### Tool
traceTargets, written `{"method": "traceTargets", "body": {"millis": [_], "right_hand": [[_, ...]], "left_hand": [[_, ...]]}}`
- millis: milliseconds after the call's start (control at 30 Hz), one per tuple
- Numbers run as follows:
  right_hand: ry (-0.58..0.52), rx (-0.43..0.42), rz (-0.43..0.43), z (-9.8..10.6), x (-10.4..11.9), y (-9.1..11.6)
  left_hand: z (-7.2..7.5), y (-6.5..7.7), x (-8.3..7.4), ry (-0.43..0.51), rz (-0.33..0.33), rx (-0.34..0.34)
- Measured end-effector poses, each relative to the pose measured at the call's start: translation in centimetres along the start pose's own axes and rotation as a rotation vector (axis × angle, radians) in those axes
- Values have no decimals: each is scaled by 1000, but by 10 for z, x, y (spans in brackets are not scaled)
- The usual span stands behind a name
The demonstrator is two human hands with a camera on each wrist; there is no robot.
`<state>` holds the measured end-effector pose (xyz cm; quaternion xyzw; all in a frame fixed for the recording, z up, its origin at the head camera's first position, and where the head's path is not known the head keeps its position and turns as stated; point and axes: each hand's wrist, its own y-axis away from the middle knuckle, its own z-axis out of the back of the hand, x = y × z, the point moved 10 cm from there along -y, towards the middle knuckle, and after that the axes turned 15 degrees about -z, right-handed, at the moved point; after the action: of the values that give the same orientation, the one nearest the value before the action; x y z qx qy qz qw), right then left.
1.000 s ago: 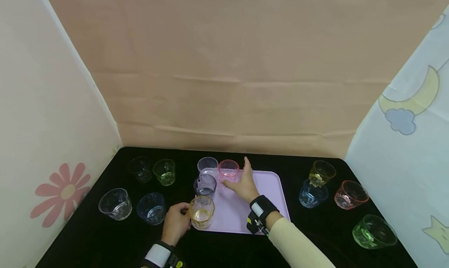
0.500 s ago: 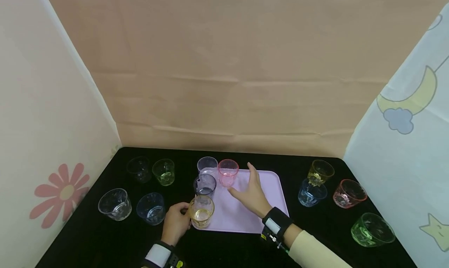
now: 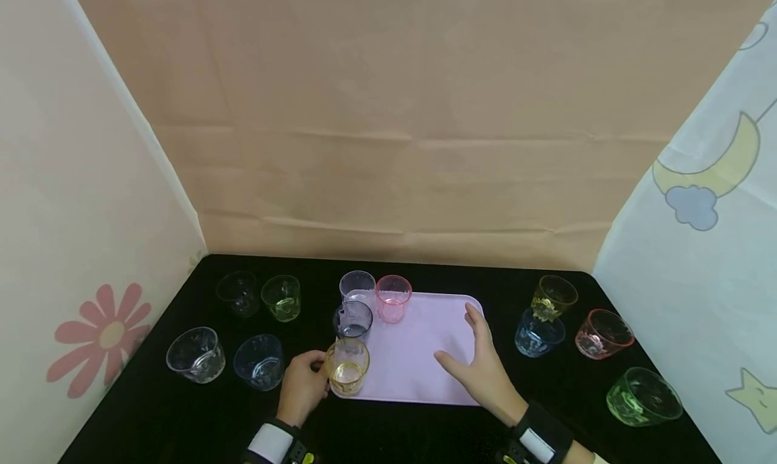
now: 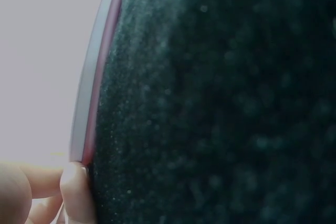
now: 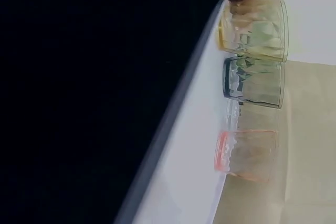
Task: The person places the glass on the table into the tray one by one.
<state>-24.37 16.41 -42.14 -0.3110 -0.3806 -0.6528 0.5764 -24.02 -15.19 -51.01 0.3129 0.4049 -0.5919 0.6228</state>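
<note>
A lilac tray (image 3: 419,356) lies on the black table, with a yellow glass (image 3: 348,376), a dark grey glass (image 3: 353,329), a clear purplish glass (image 3: 357,295) and a pink glass (image 3: 393,309) along its left and back. My left hand (image 3: 301,386) pinches the tray's front left corner, close beside the yellow glass; its thumb and finger (image 4: 73,187) meet the rim in the left wrist view. Over the tray's right side hovers my right hand (image 3: 485,373), thumb and fingers spread, holding nothing. The right wrist view catches the pink glass (image 5: 247,153) and yellow glass (image 5: 257,30) from the side.
Left of the tray stand a clear glass (image 3: 197,359), a blue glass (image 3: 260,366), a green glass (image 3: 282,302) and a dark glass (image 3: 239,295). On the right are a yellow (image 3: 554,299), a blue (image 3: 539,336), a red (image 3: 602,336) and a green glass (image 3: 640,400).
My right hand has drawn away from the pink glass, moving right and toward me. The pink glass stays at the tray's back, and my left hand keeps its place at the corner.
</note>
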Motion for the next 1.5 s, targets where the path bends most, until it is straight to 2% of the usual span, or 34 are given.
{"method": "traceTargets", "body": {"millis": [100, 333, 433, 567, 667, 900, 967, 1133, 1200, 1267, 1400, 1500], "right_hand": [[5, -3, 1, 11, -5, 11], [-20, -19, -21, 37, -19, 33], [-18, -55, 4, 49, -22, 40], [-4, -150, 15, 69, -27, 46], [8, -227, -11, 86, -35, 48], [25, -311, -132, 110, -65, 55], [34, -373, -137, 119, -69, 59], [89, -615, -10, 156, -67, 69], [96, -706, 0, 174, -70, 73], [71, -778, -37, 193, -80, 76], [-39, -864, -211, 224, -114, 81], [-141, -871, -351, 239, -144, 82]], "left_hand": [[1, 0, -2, 1, -30, -15], [4, 0, -3, 5, -43, -18], [7, 0, -3, 2, -40, -24], [9, 1, -3, -3, -36, -24], [8, 0, -3, 1, -38, -19], [4, 1, -3, -3, -49, -24], [3, 1, -5, 1, -59, -25], [3, 0, -7, 6, -73, -26], [3, 0, -7, 6, -72, -25], [3, 0, -6, 7, -69, -23], [2, 0, -5, 6, -59, -17], [2, 0, -5, 6, -57, -13]]}}
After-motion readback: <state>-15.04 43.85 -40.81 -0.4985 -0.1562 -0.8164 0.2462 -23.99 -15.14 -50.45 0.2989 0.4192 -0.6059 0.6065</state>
